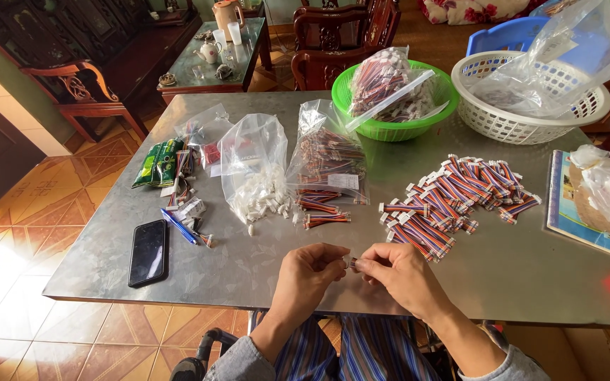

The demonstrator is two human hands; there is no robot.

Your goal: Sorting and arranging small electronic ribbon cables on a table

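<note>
Three clear bags lie mid-table (262, 282): one of white plugs (254, 176), one of striped wires (327, 159) bearing a white label, one smaller (205, 130); green packets (158, 162) sit left. Left hand (308, 271) and right hand (397, 271) pinch a tiny connector (351, 263) between fingertips at the near edge, too small to make out.

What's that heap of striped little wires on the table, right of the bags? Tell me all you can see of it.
The heap of striped wire bundles is a loose pile of short flat cables, banded red, blue and white, each ending in small white plastic connectors. They lie criss-crossed on the grey metal table, spreading diagonally below the white basket. Neither hand touches the heap.
</note>
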